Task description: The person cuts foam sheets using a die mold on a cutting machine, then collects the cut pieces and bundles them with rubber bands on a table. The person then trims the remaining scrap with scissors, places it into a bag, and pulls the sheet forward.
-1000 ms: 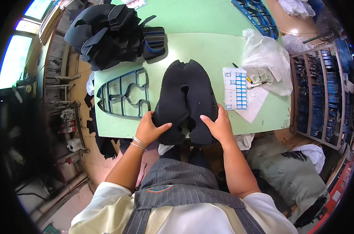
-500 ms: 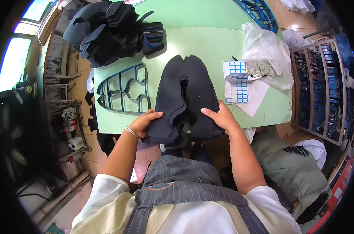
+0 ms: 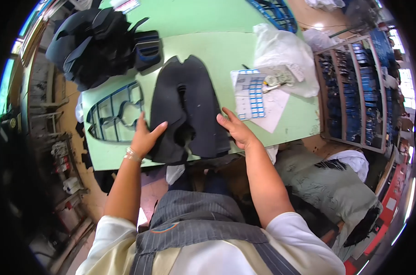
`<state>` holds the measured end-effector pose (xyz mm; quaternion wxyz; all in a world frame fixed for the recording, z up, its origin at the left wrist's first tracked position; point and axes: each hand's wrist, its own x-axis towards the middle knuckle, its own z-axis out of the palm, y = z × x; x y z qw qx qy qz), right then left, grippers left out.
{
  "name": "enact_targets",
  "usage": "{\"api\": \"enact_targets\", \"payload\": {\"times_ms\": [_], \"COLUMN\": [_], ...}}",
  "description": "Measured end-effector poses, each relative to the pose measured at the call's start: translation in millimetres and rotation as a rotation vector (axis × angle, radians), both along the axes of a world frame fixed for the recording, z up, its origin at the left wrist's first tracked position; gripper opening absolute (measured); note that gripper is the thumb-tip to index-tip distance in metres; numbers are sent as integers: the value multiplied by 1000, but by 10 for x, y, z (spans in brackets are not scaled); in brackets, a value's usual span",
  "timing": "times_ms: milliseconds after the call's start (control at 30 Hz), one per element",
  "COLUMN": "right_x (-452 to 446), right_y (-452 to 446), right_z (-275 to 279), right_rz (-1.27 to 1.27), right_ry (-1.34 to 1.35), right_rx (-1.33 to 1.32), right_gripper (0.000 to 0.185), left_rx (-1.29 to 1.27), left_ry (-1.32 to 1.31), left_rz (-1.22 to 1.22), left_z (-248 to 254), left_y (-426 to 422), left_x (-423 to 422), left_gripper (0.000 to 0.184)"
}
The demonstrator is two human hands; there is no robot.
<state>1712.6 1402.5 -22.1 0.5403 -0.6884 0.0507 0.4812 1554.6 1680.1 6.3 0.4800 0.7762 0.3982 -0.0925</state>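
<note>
A stack of dark, arch-shaped cut pieces (image 3: 201, 101), foam or thick cloth, lies on the green table (image 3: 299, 123), its lower end at the front edge. A wavy slit runs down its middle. My left hand (image 3: 146, 137) is at its lower left side, thumb and fingers spread, the thumb over the edge. At the right side my right hand (image 3: 239, 130) is open too, thumb by the edge and fingers apart. Left of the stack lies a blue metal cutting die (image 3: 110, 97) with a curved inner blade.
A heap of dark cut pieces (image 3: 91, 48) occupies the back left. On the right are blue-bordered label sheets (image 3: 250, 98), paper, and a white plastic bag (image 3: 286, 50). Another blue die (image 3: 276, 16) lies at the back. A rack (image 3: 350, 91) of blue items stands beyond the right edge.
The stack has gone from my two-handed grip to lying on the table. Both hands have loosened and their fingers have spread. The camera view has also shifted.
</note>
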Motion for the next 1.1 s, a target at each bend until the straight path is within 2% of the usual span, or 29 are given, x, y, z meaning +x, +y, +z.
{"api": "enact_targets", "payload": {"times_ms": [67,133,200,233,300,333,400,467,500,533,567,667,700,733,767,800,867,900,933,967,1000,1067,1100], "right_x": [267,693,1148,1177,1257,1266,1260,1247,1166,1029,831,-101,-362,-591,-721,-817,-965,-968,-963,-837,-745,-590,-539], "right_y": [-174,-645,-1048,-1052,-1049,-1043,-1107,-1243,-1210,-1225,-1269,-1114,-1064,-1075,-1060,-1059,-1086,-1062,-1026,-1030,-965,-873,-786], "right_z": [14,-568,-812,-824,-849,-866,-989,-1047,-994,-908,-600,330,645,677,832,872,871,839,808,914,1075,1051,909], "right_rz": [-220,-263,-450,-455,-369,-364,-161,-199,-257,-192,-130,103,184,219,262,275,77,-137,-355,-467,-547,-411,-315], "right_ry": [-131,-567,-670,-667,-772,-767,-834,-918,-1003,-1014,-1026,-654,-607,-602,-632,-655,-188,64,328,525,652,430,165], "right_rx": [-18,-214,-650,-644,-959,-946,-958,-834,-729,-543,-359,46,91,229,289,367,479,718,944,993,1118,998,759], "right_gripper": [75,56,43,43,35,35,24,20,16,15,15,14,11,9,8,6,7,11,15,23,23,21,22], "left_rx": [271,399,415,422,693,705,707,724,683,642,520,28,-158,-344,-530,-451,-674,-886,-874,-1239,-1604,-1373,-1113], "left_ry": [-114,-150,-295,-294,-364,-355,-322,-377,-430,-489,-493,-490,-439,-388,-430,-420,-311,-384,-384,-528,-671,-802,-725], "left_rz": [-159,-229,-199,-203,-174,-171,-92,-131,-186,-242,-276,-254,-207,-160,-154,-302,68,221,221,374,536,602,617], "left_z": [104,342,524,610,724,732,737,711,716,716,705,838,829,757,570,620,624,603,600,688,808,935,883], "left_y": [-27,-232,-542,-672,-883,-943,-1023,-1068,-1119,-1173,-1276,-1812,-1991,-2142,-2235,-2231,-2267,-2273,-2239,-2167,-2103,-1960,-1849], "left_x": [-55,-127,-216,-252,-253,-236,-256,-284,-306,-295,-288,-195,-216,-278,-374,-340,-430,-435,-456,-413,-353,-212,-121], "left_gripper": [106,98,94,94,89,89,86,83,83,83,85,81,81,82,67,44,29,15,15,8,11,17,22]}}
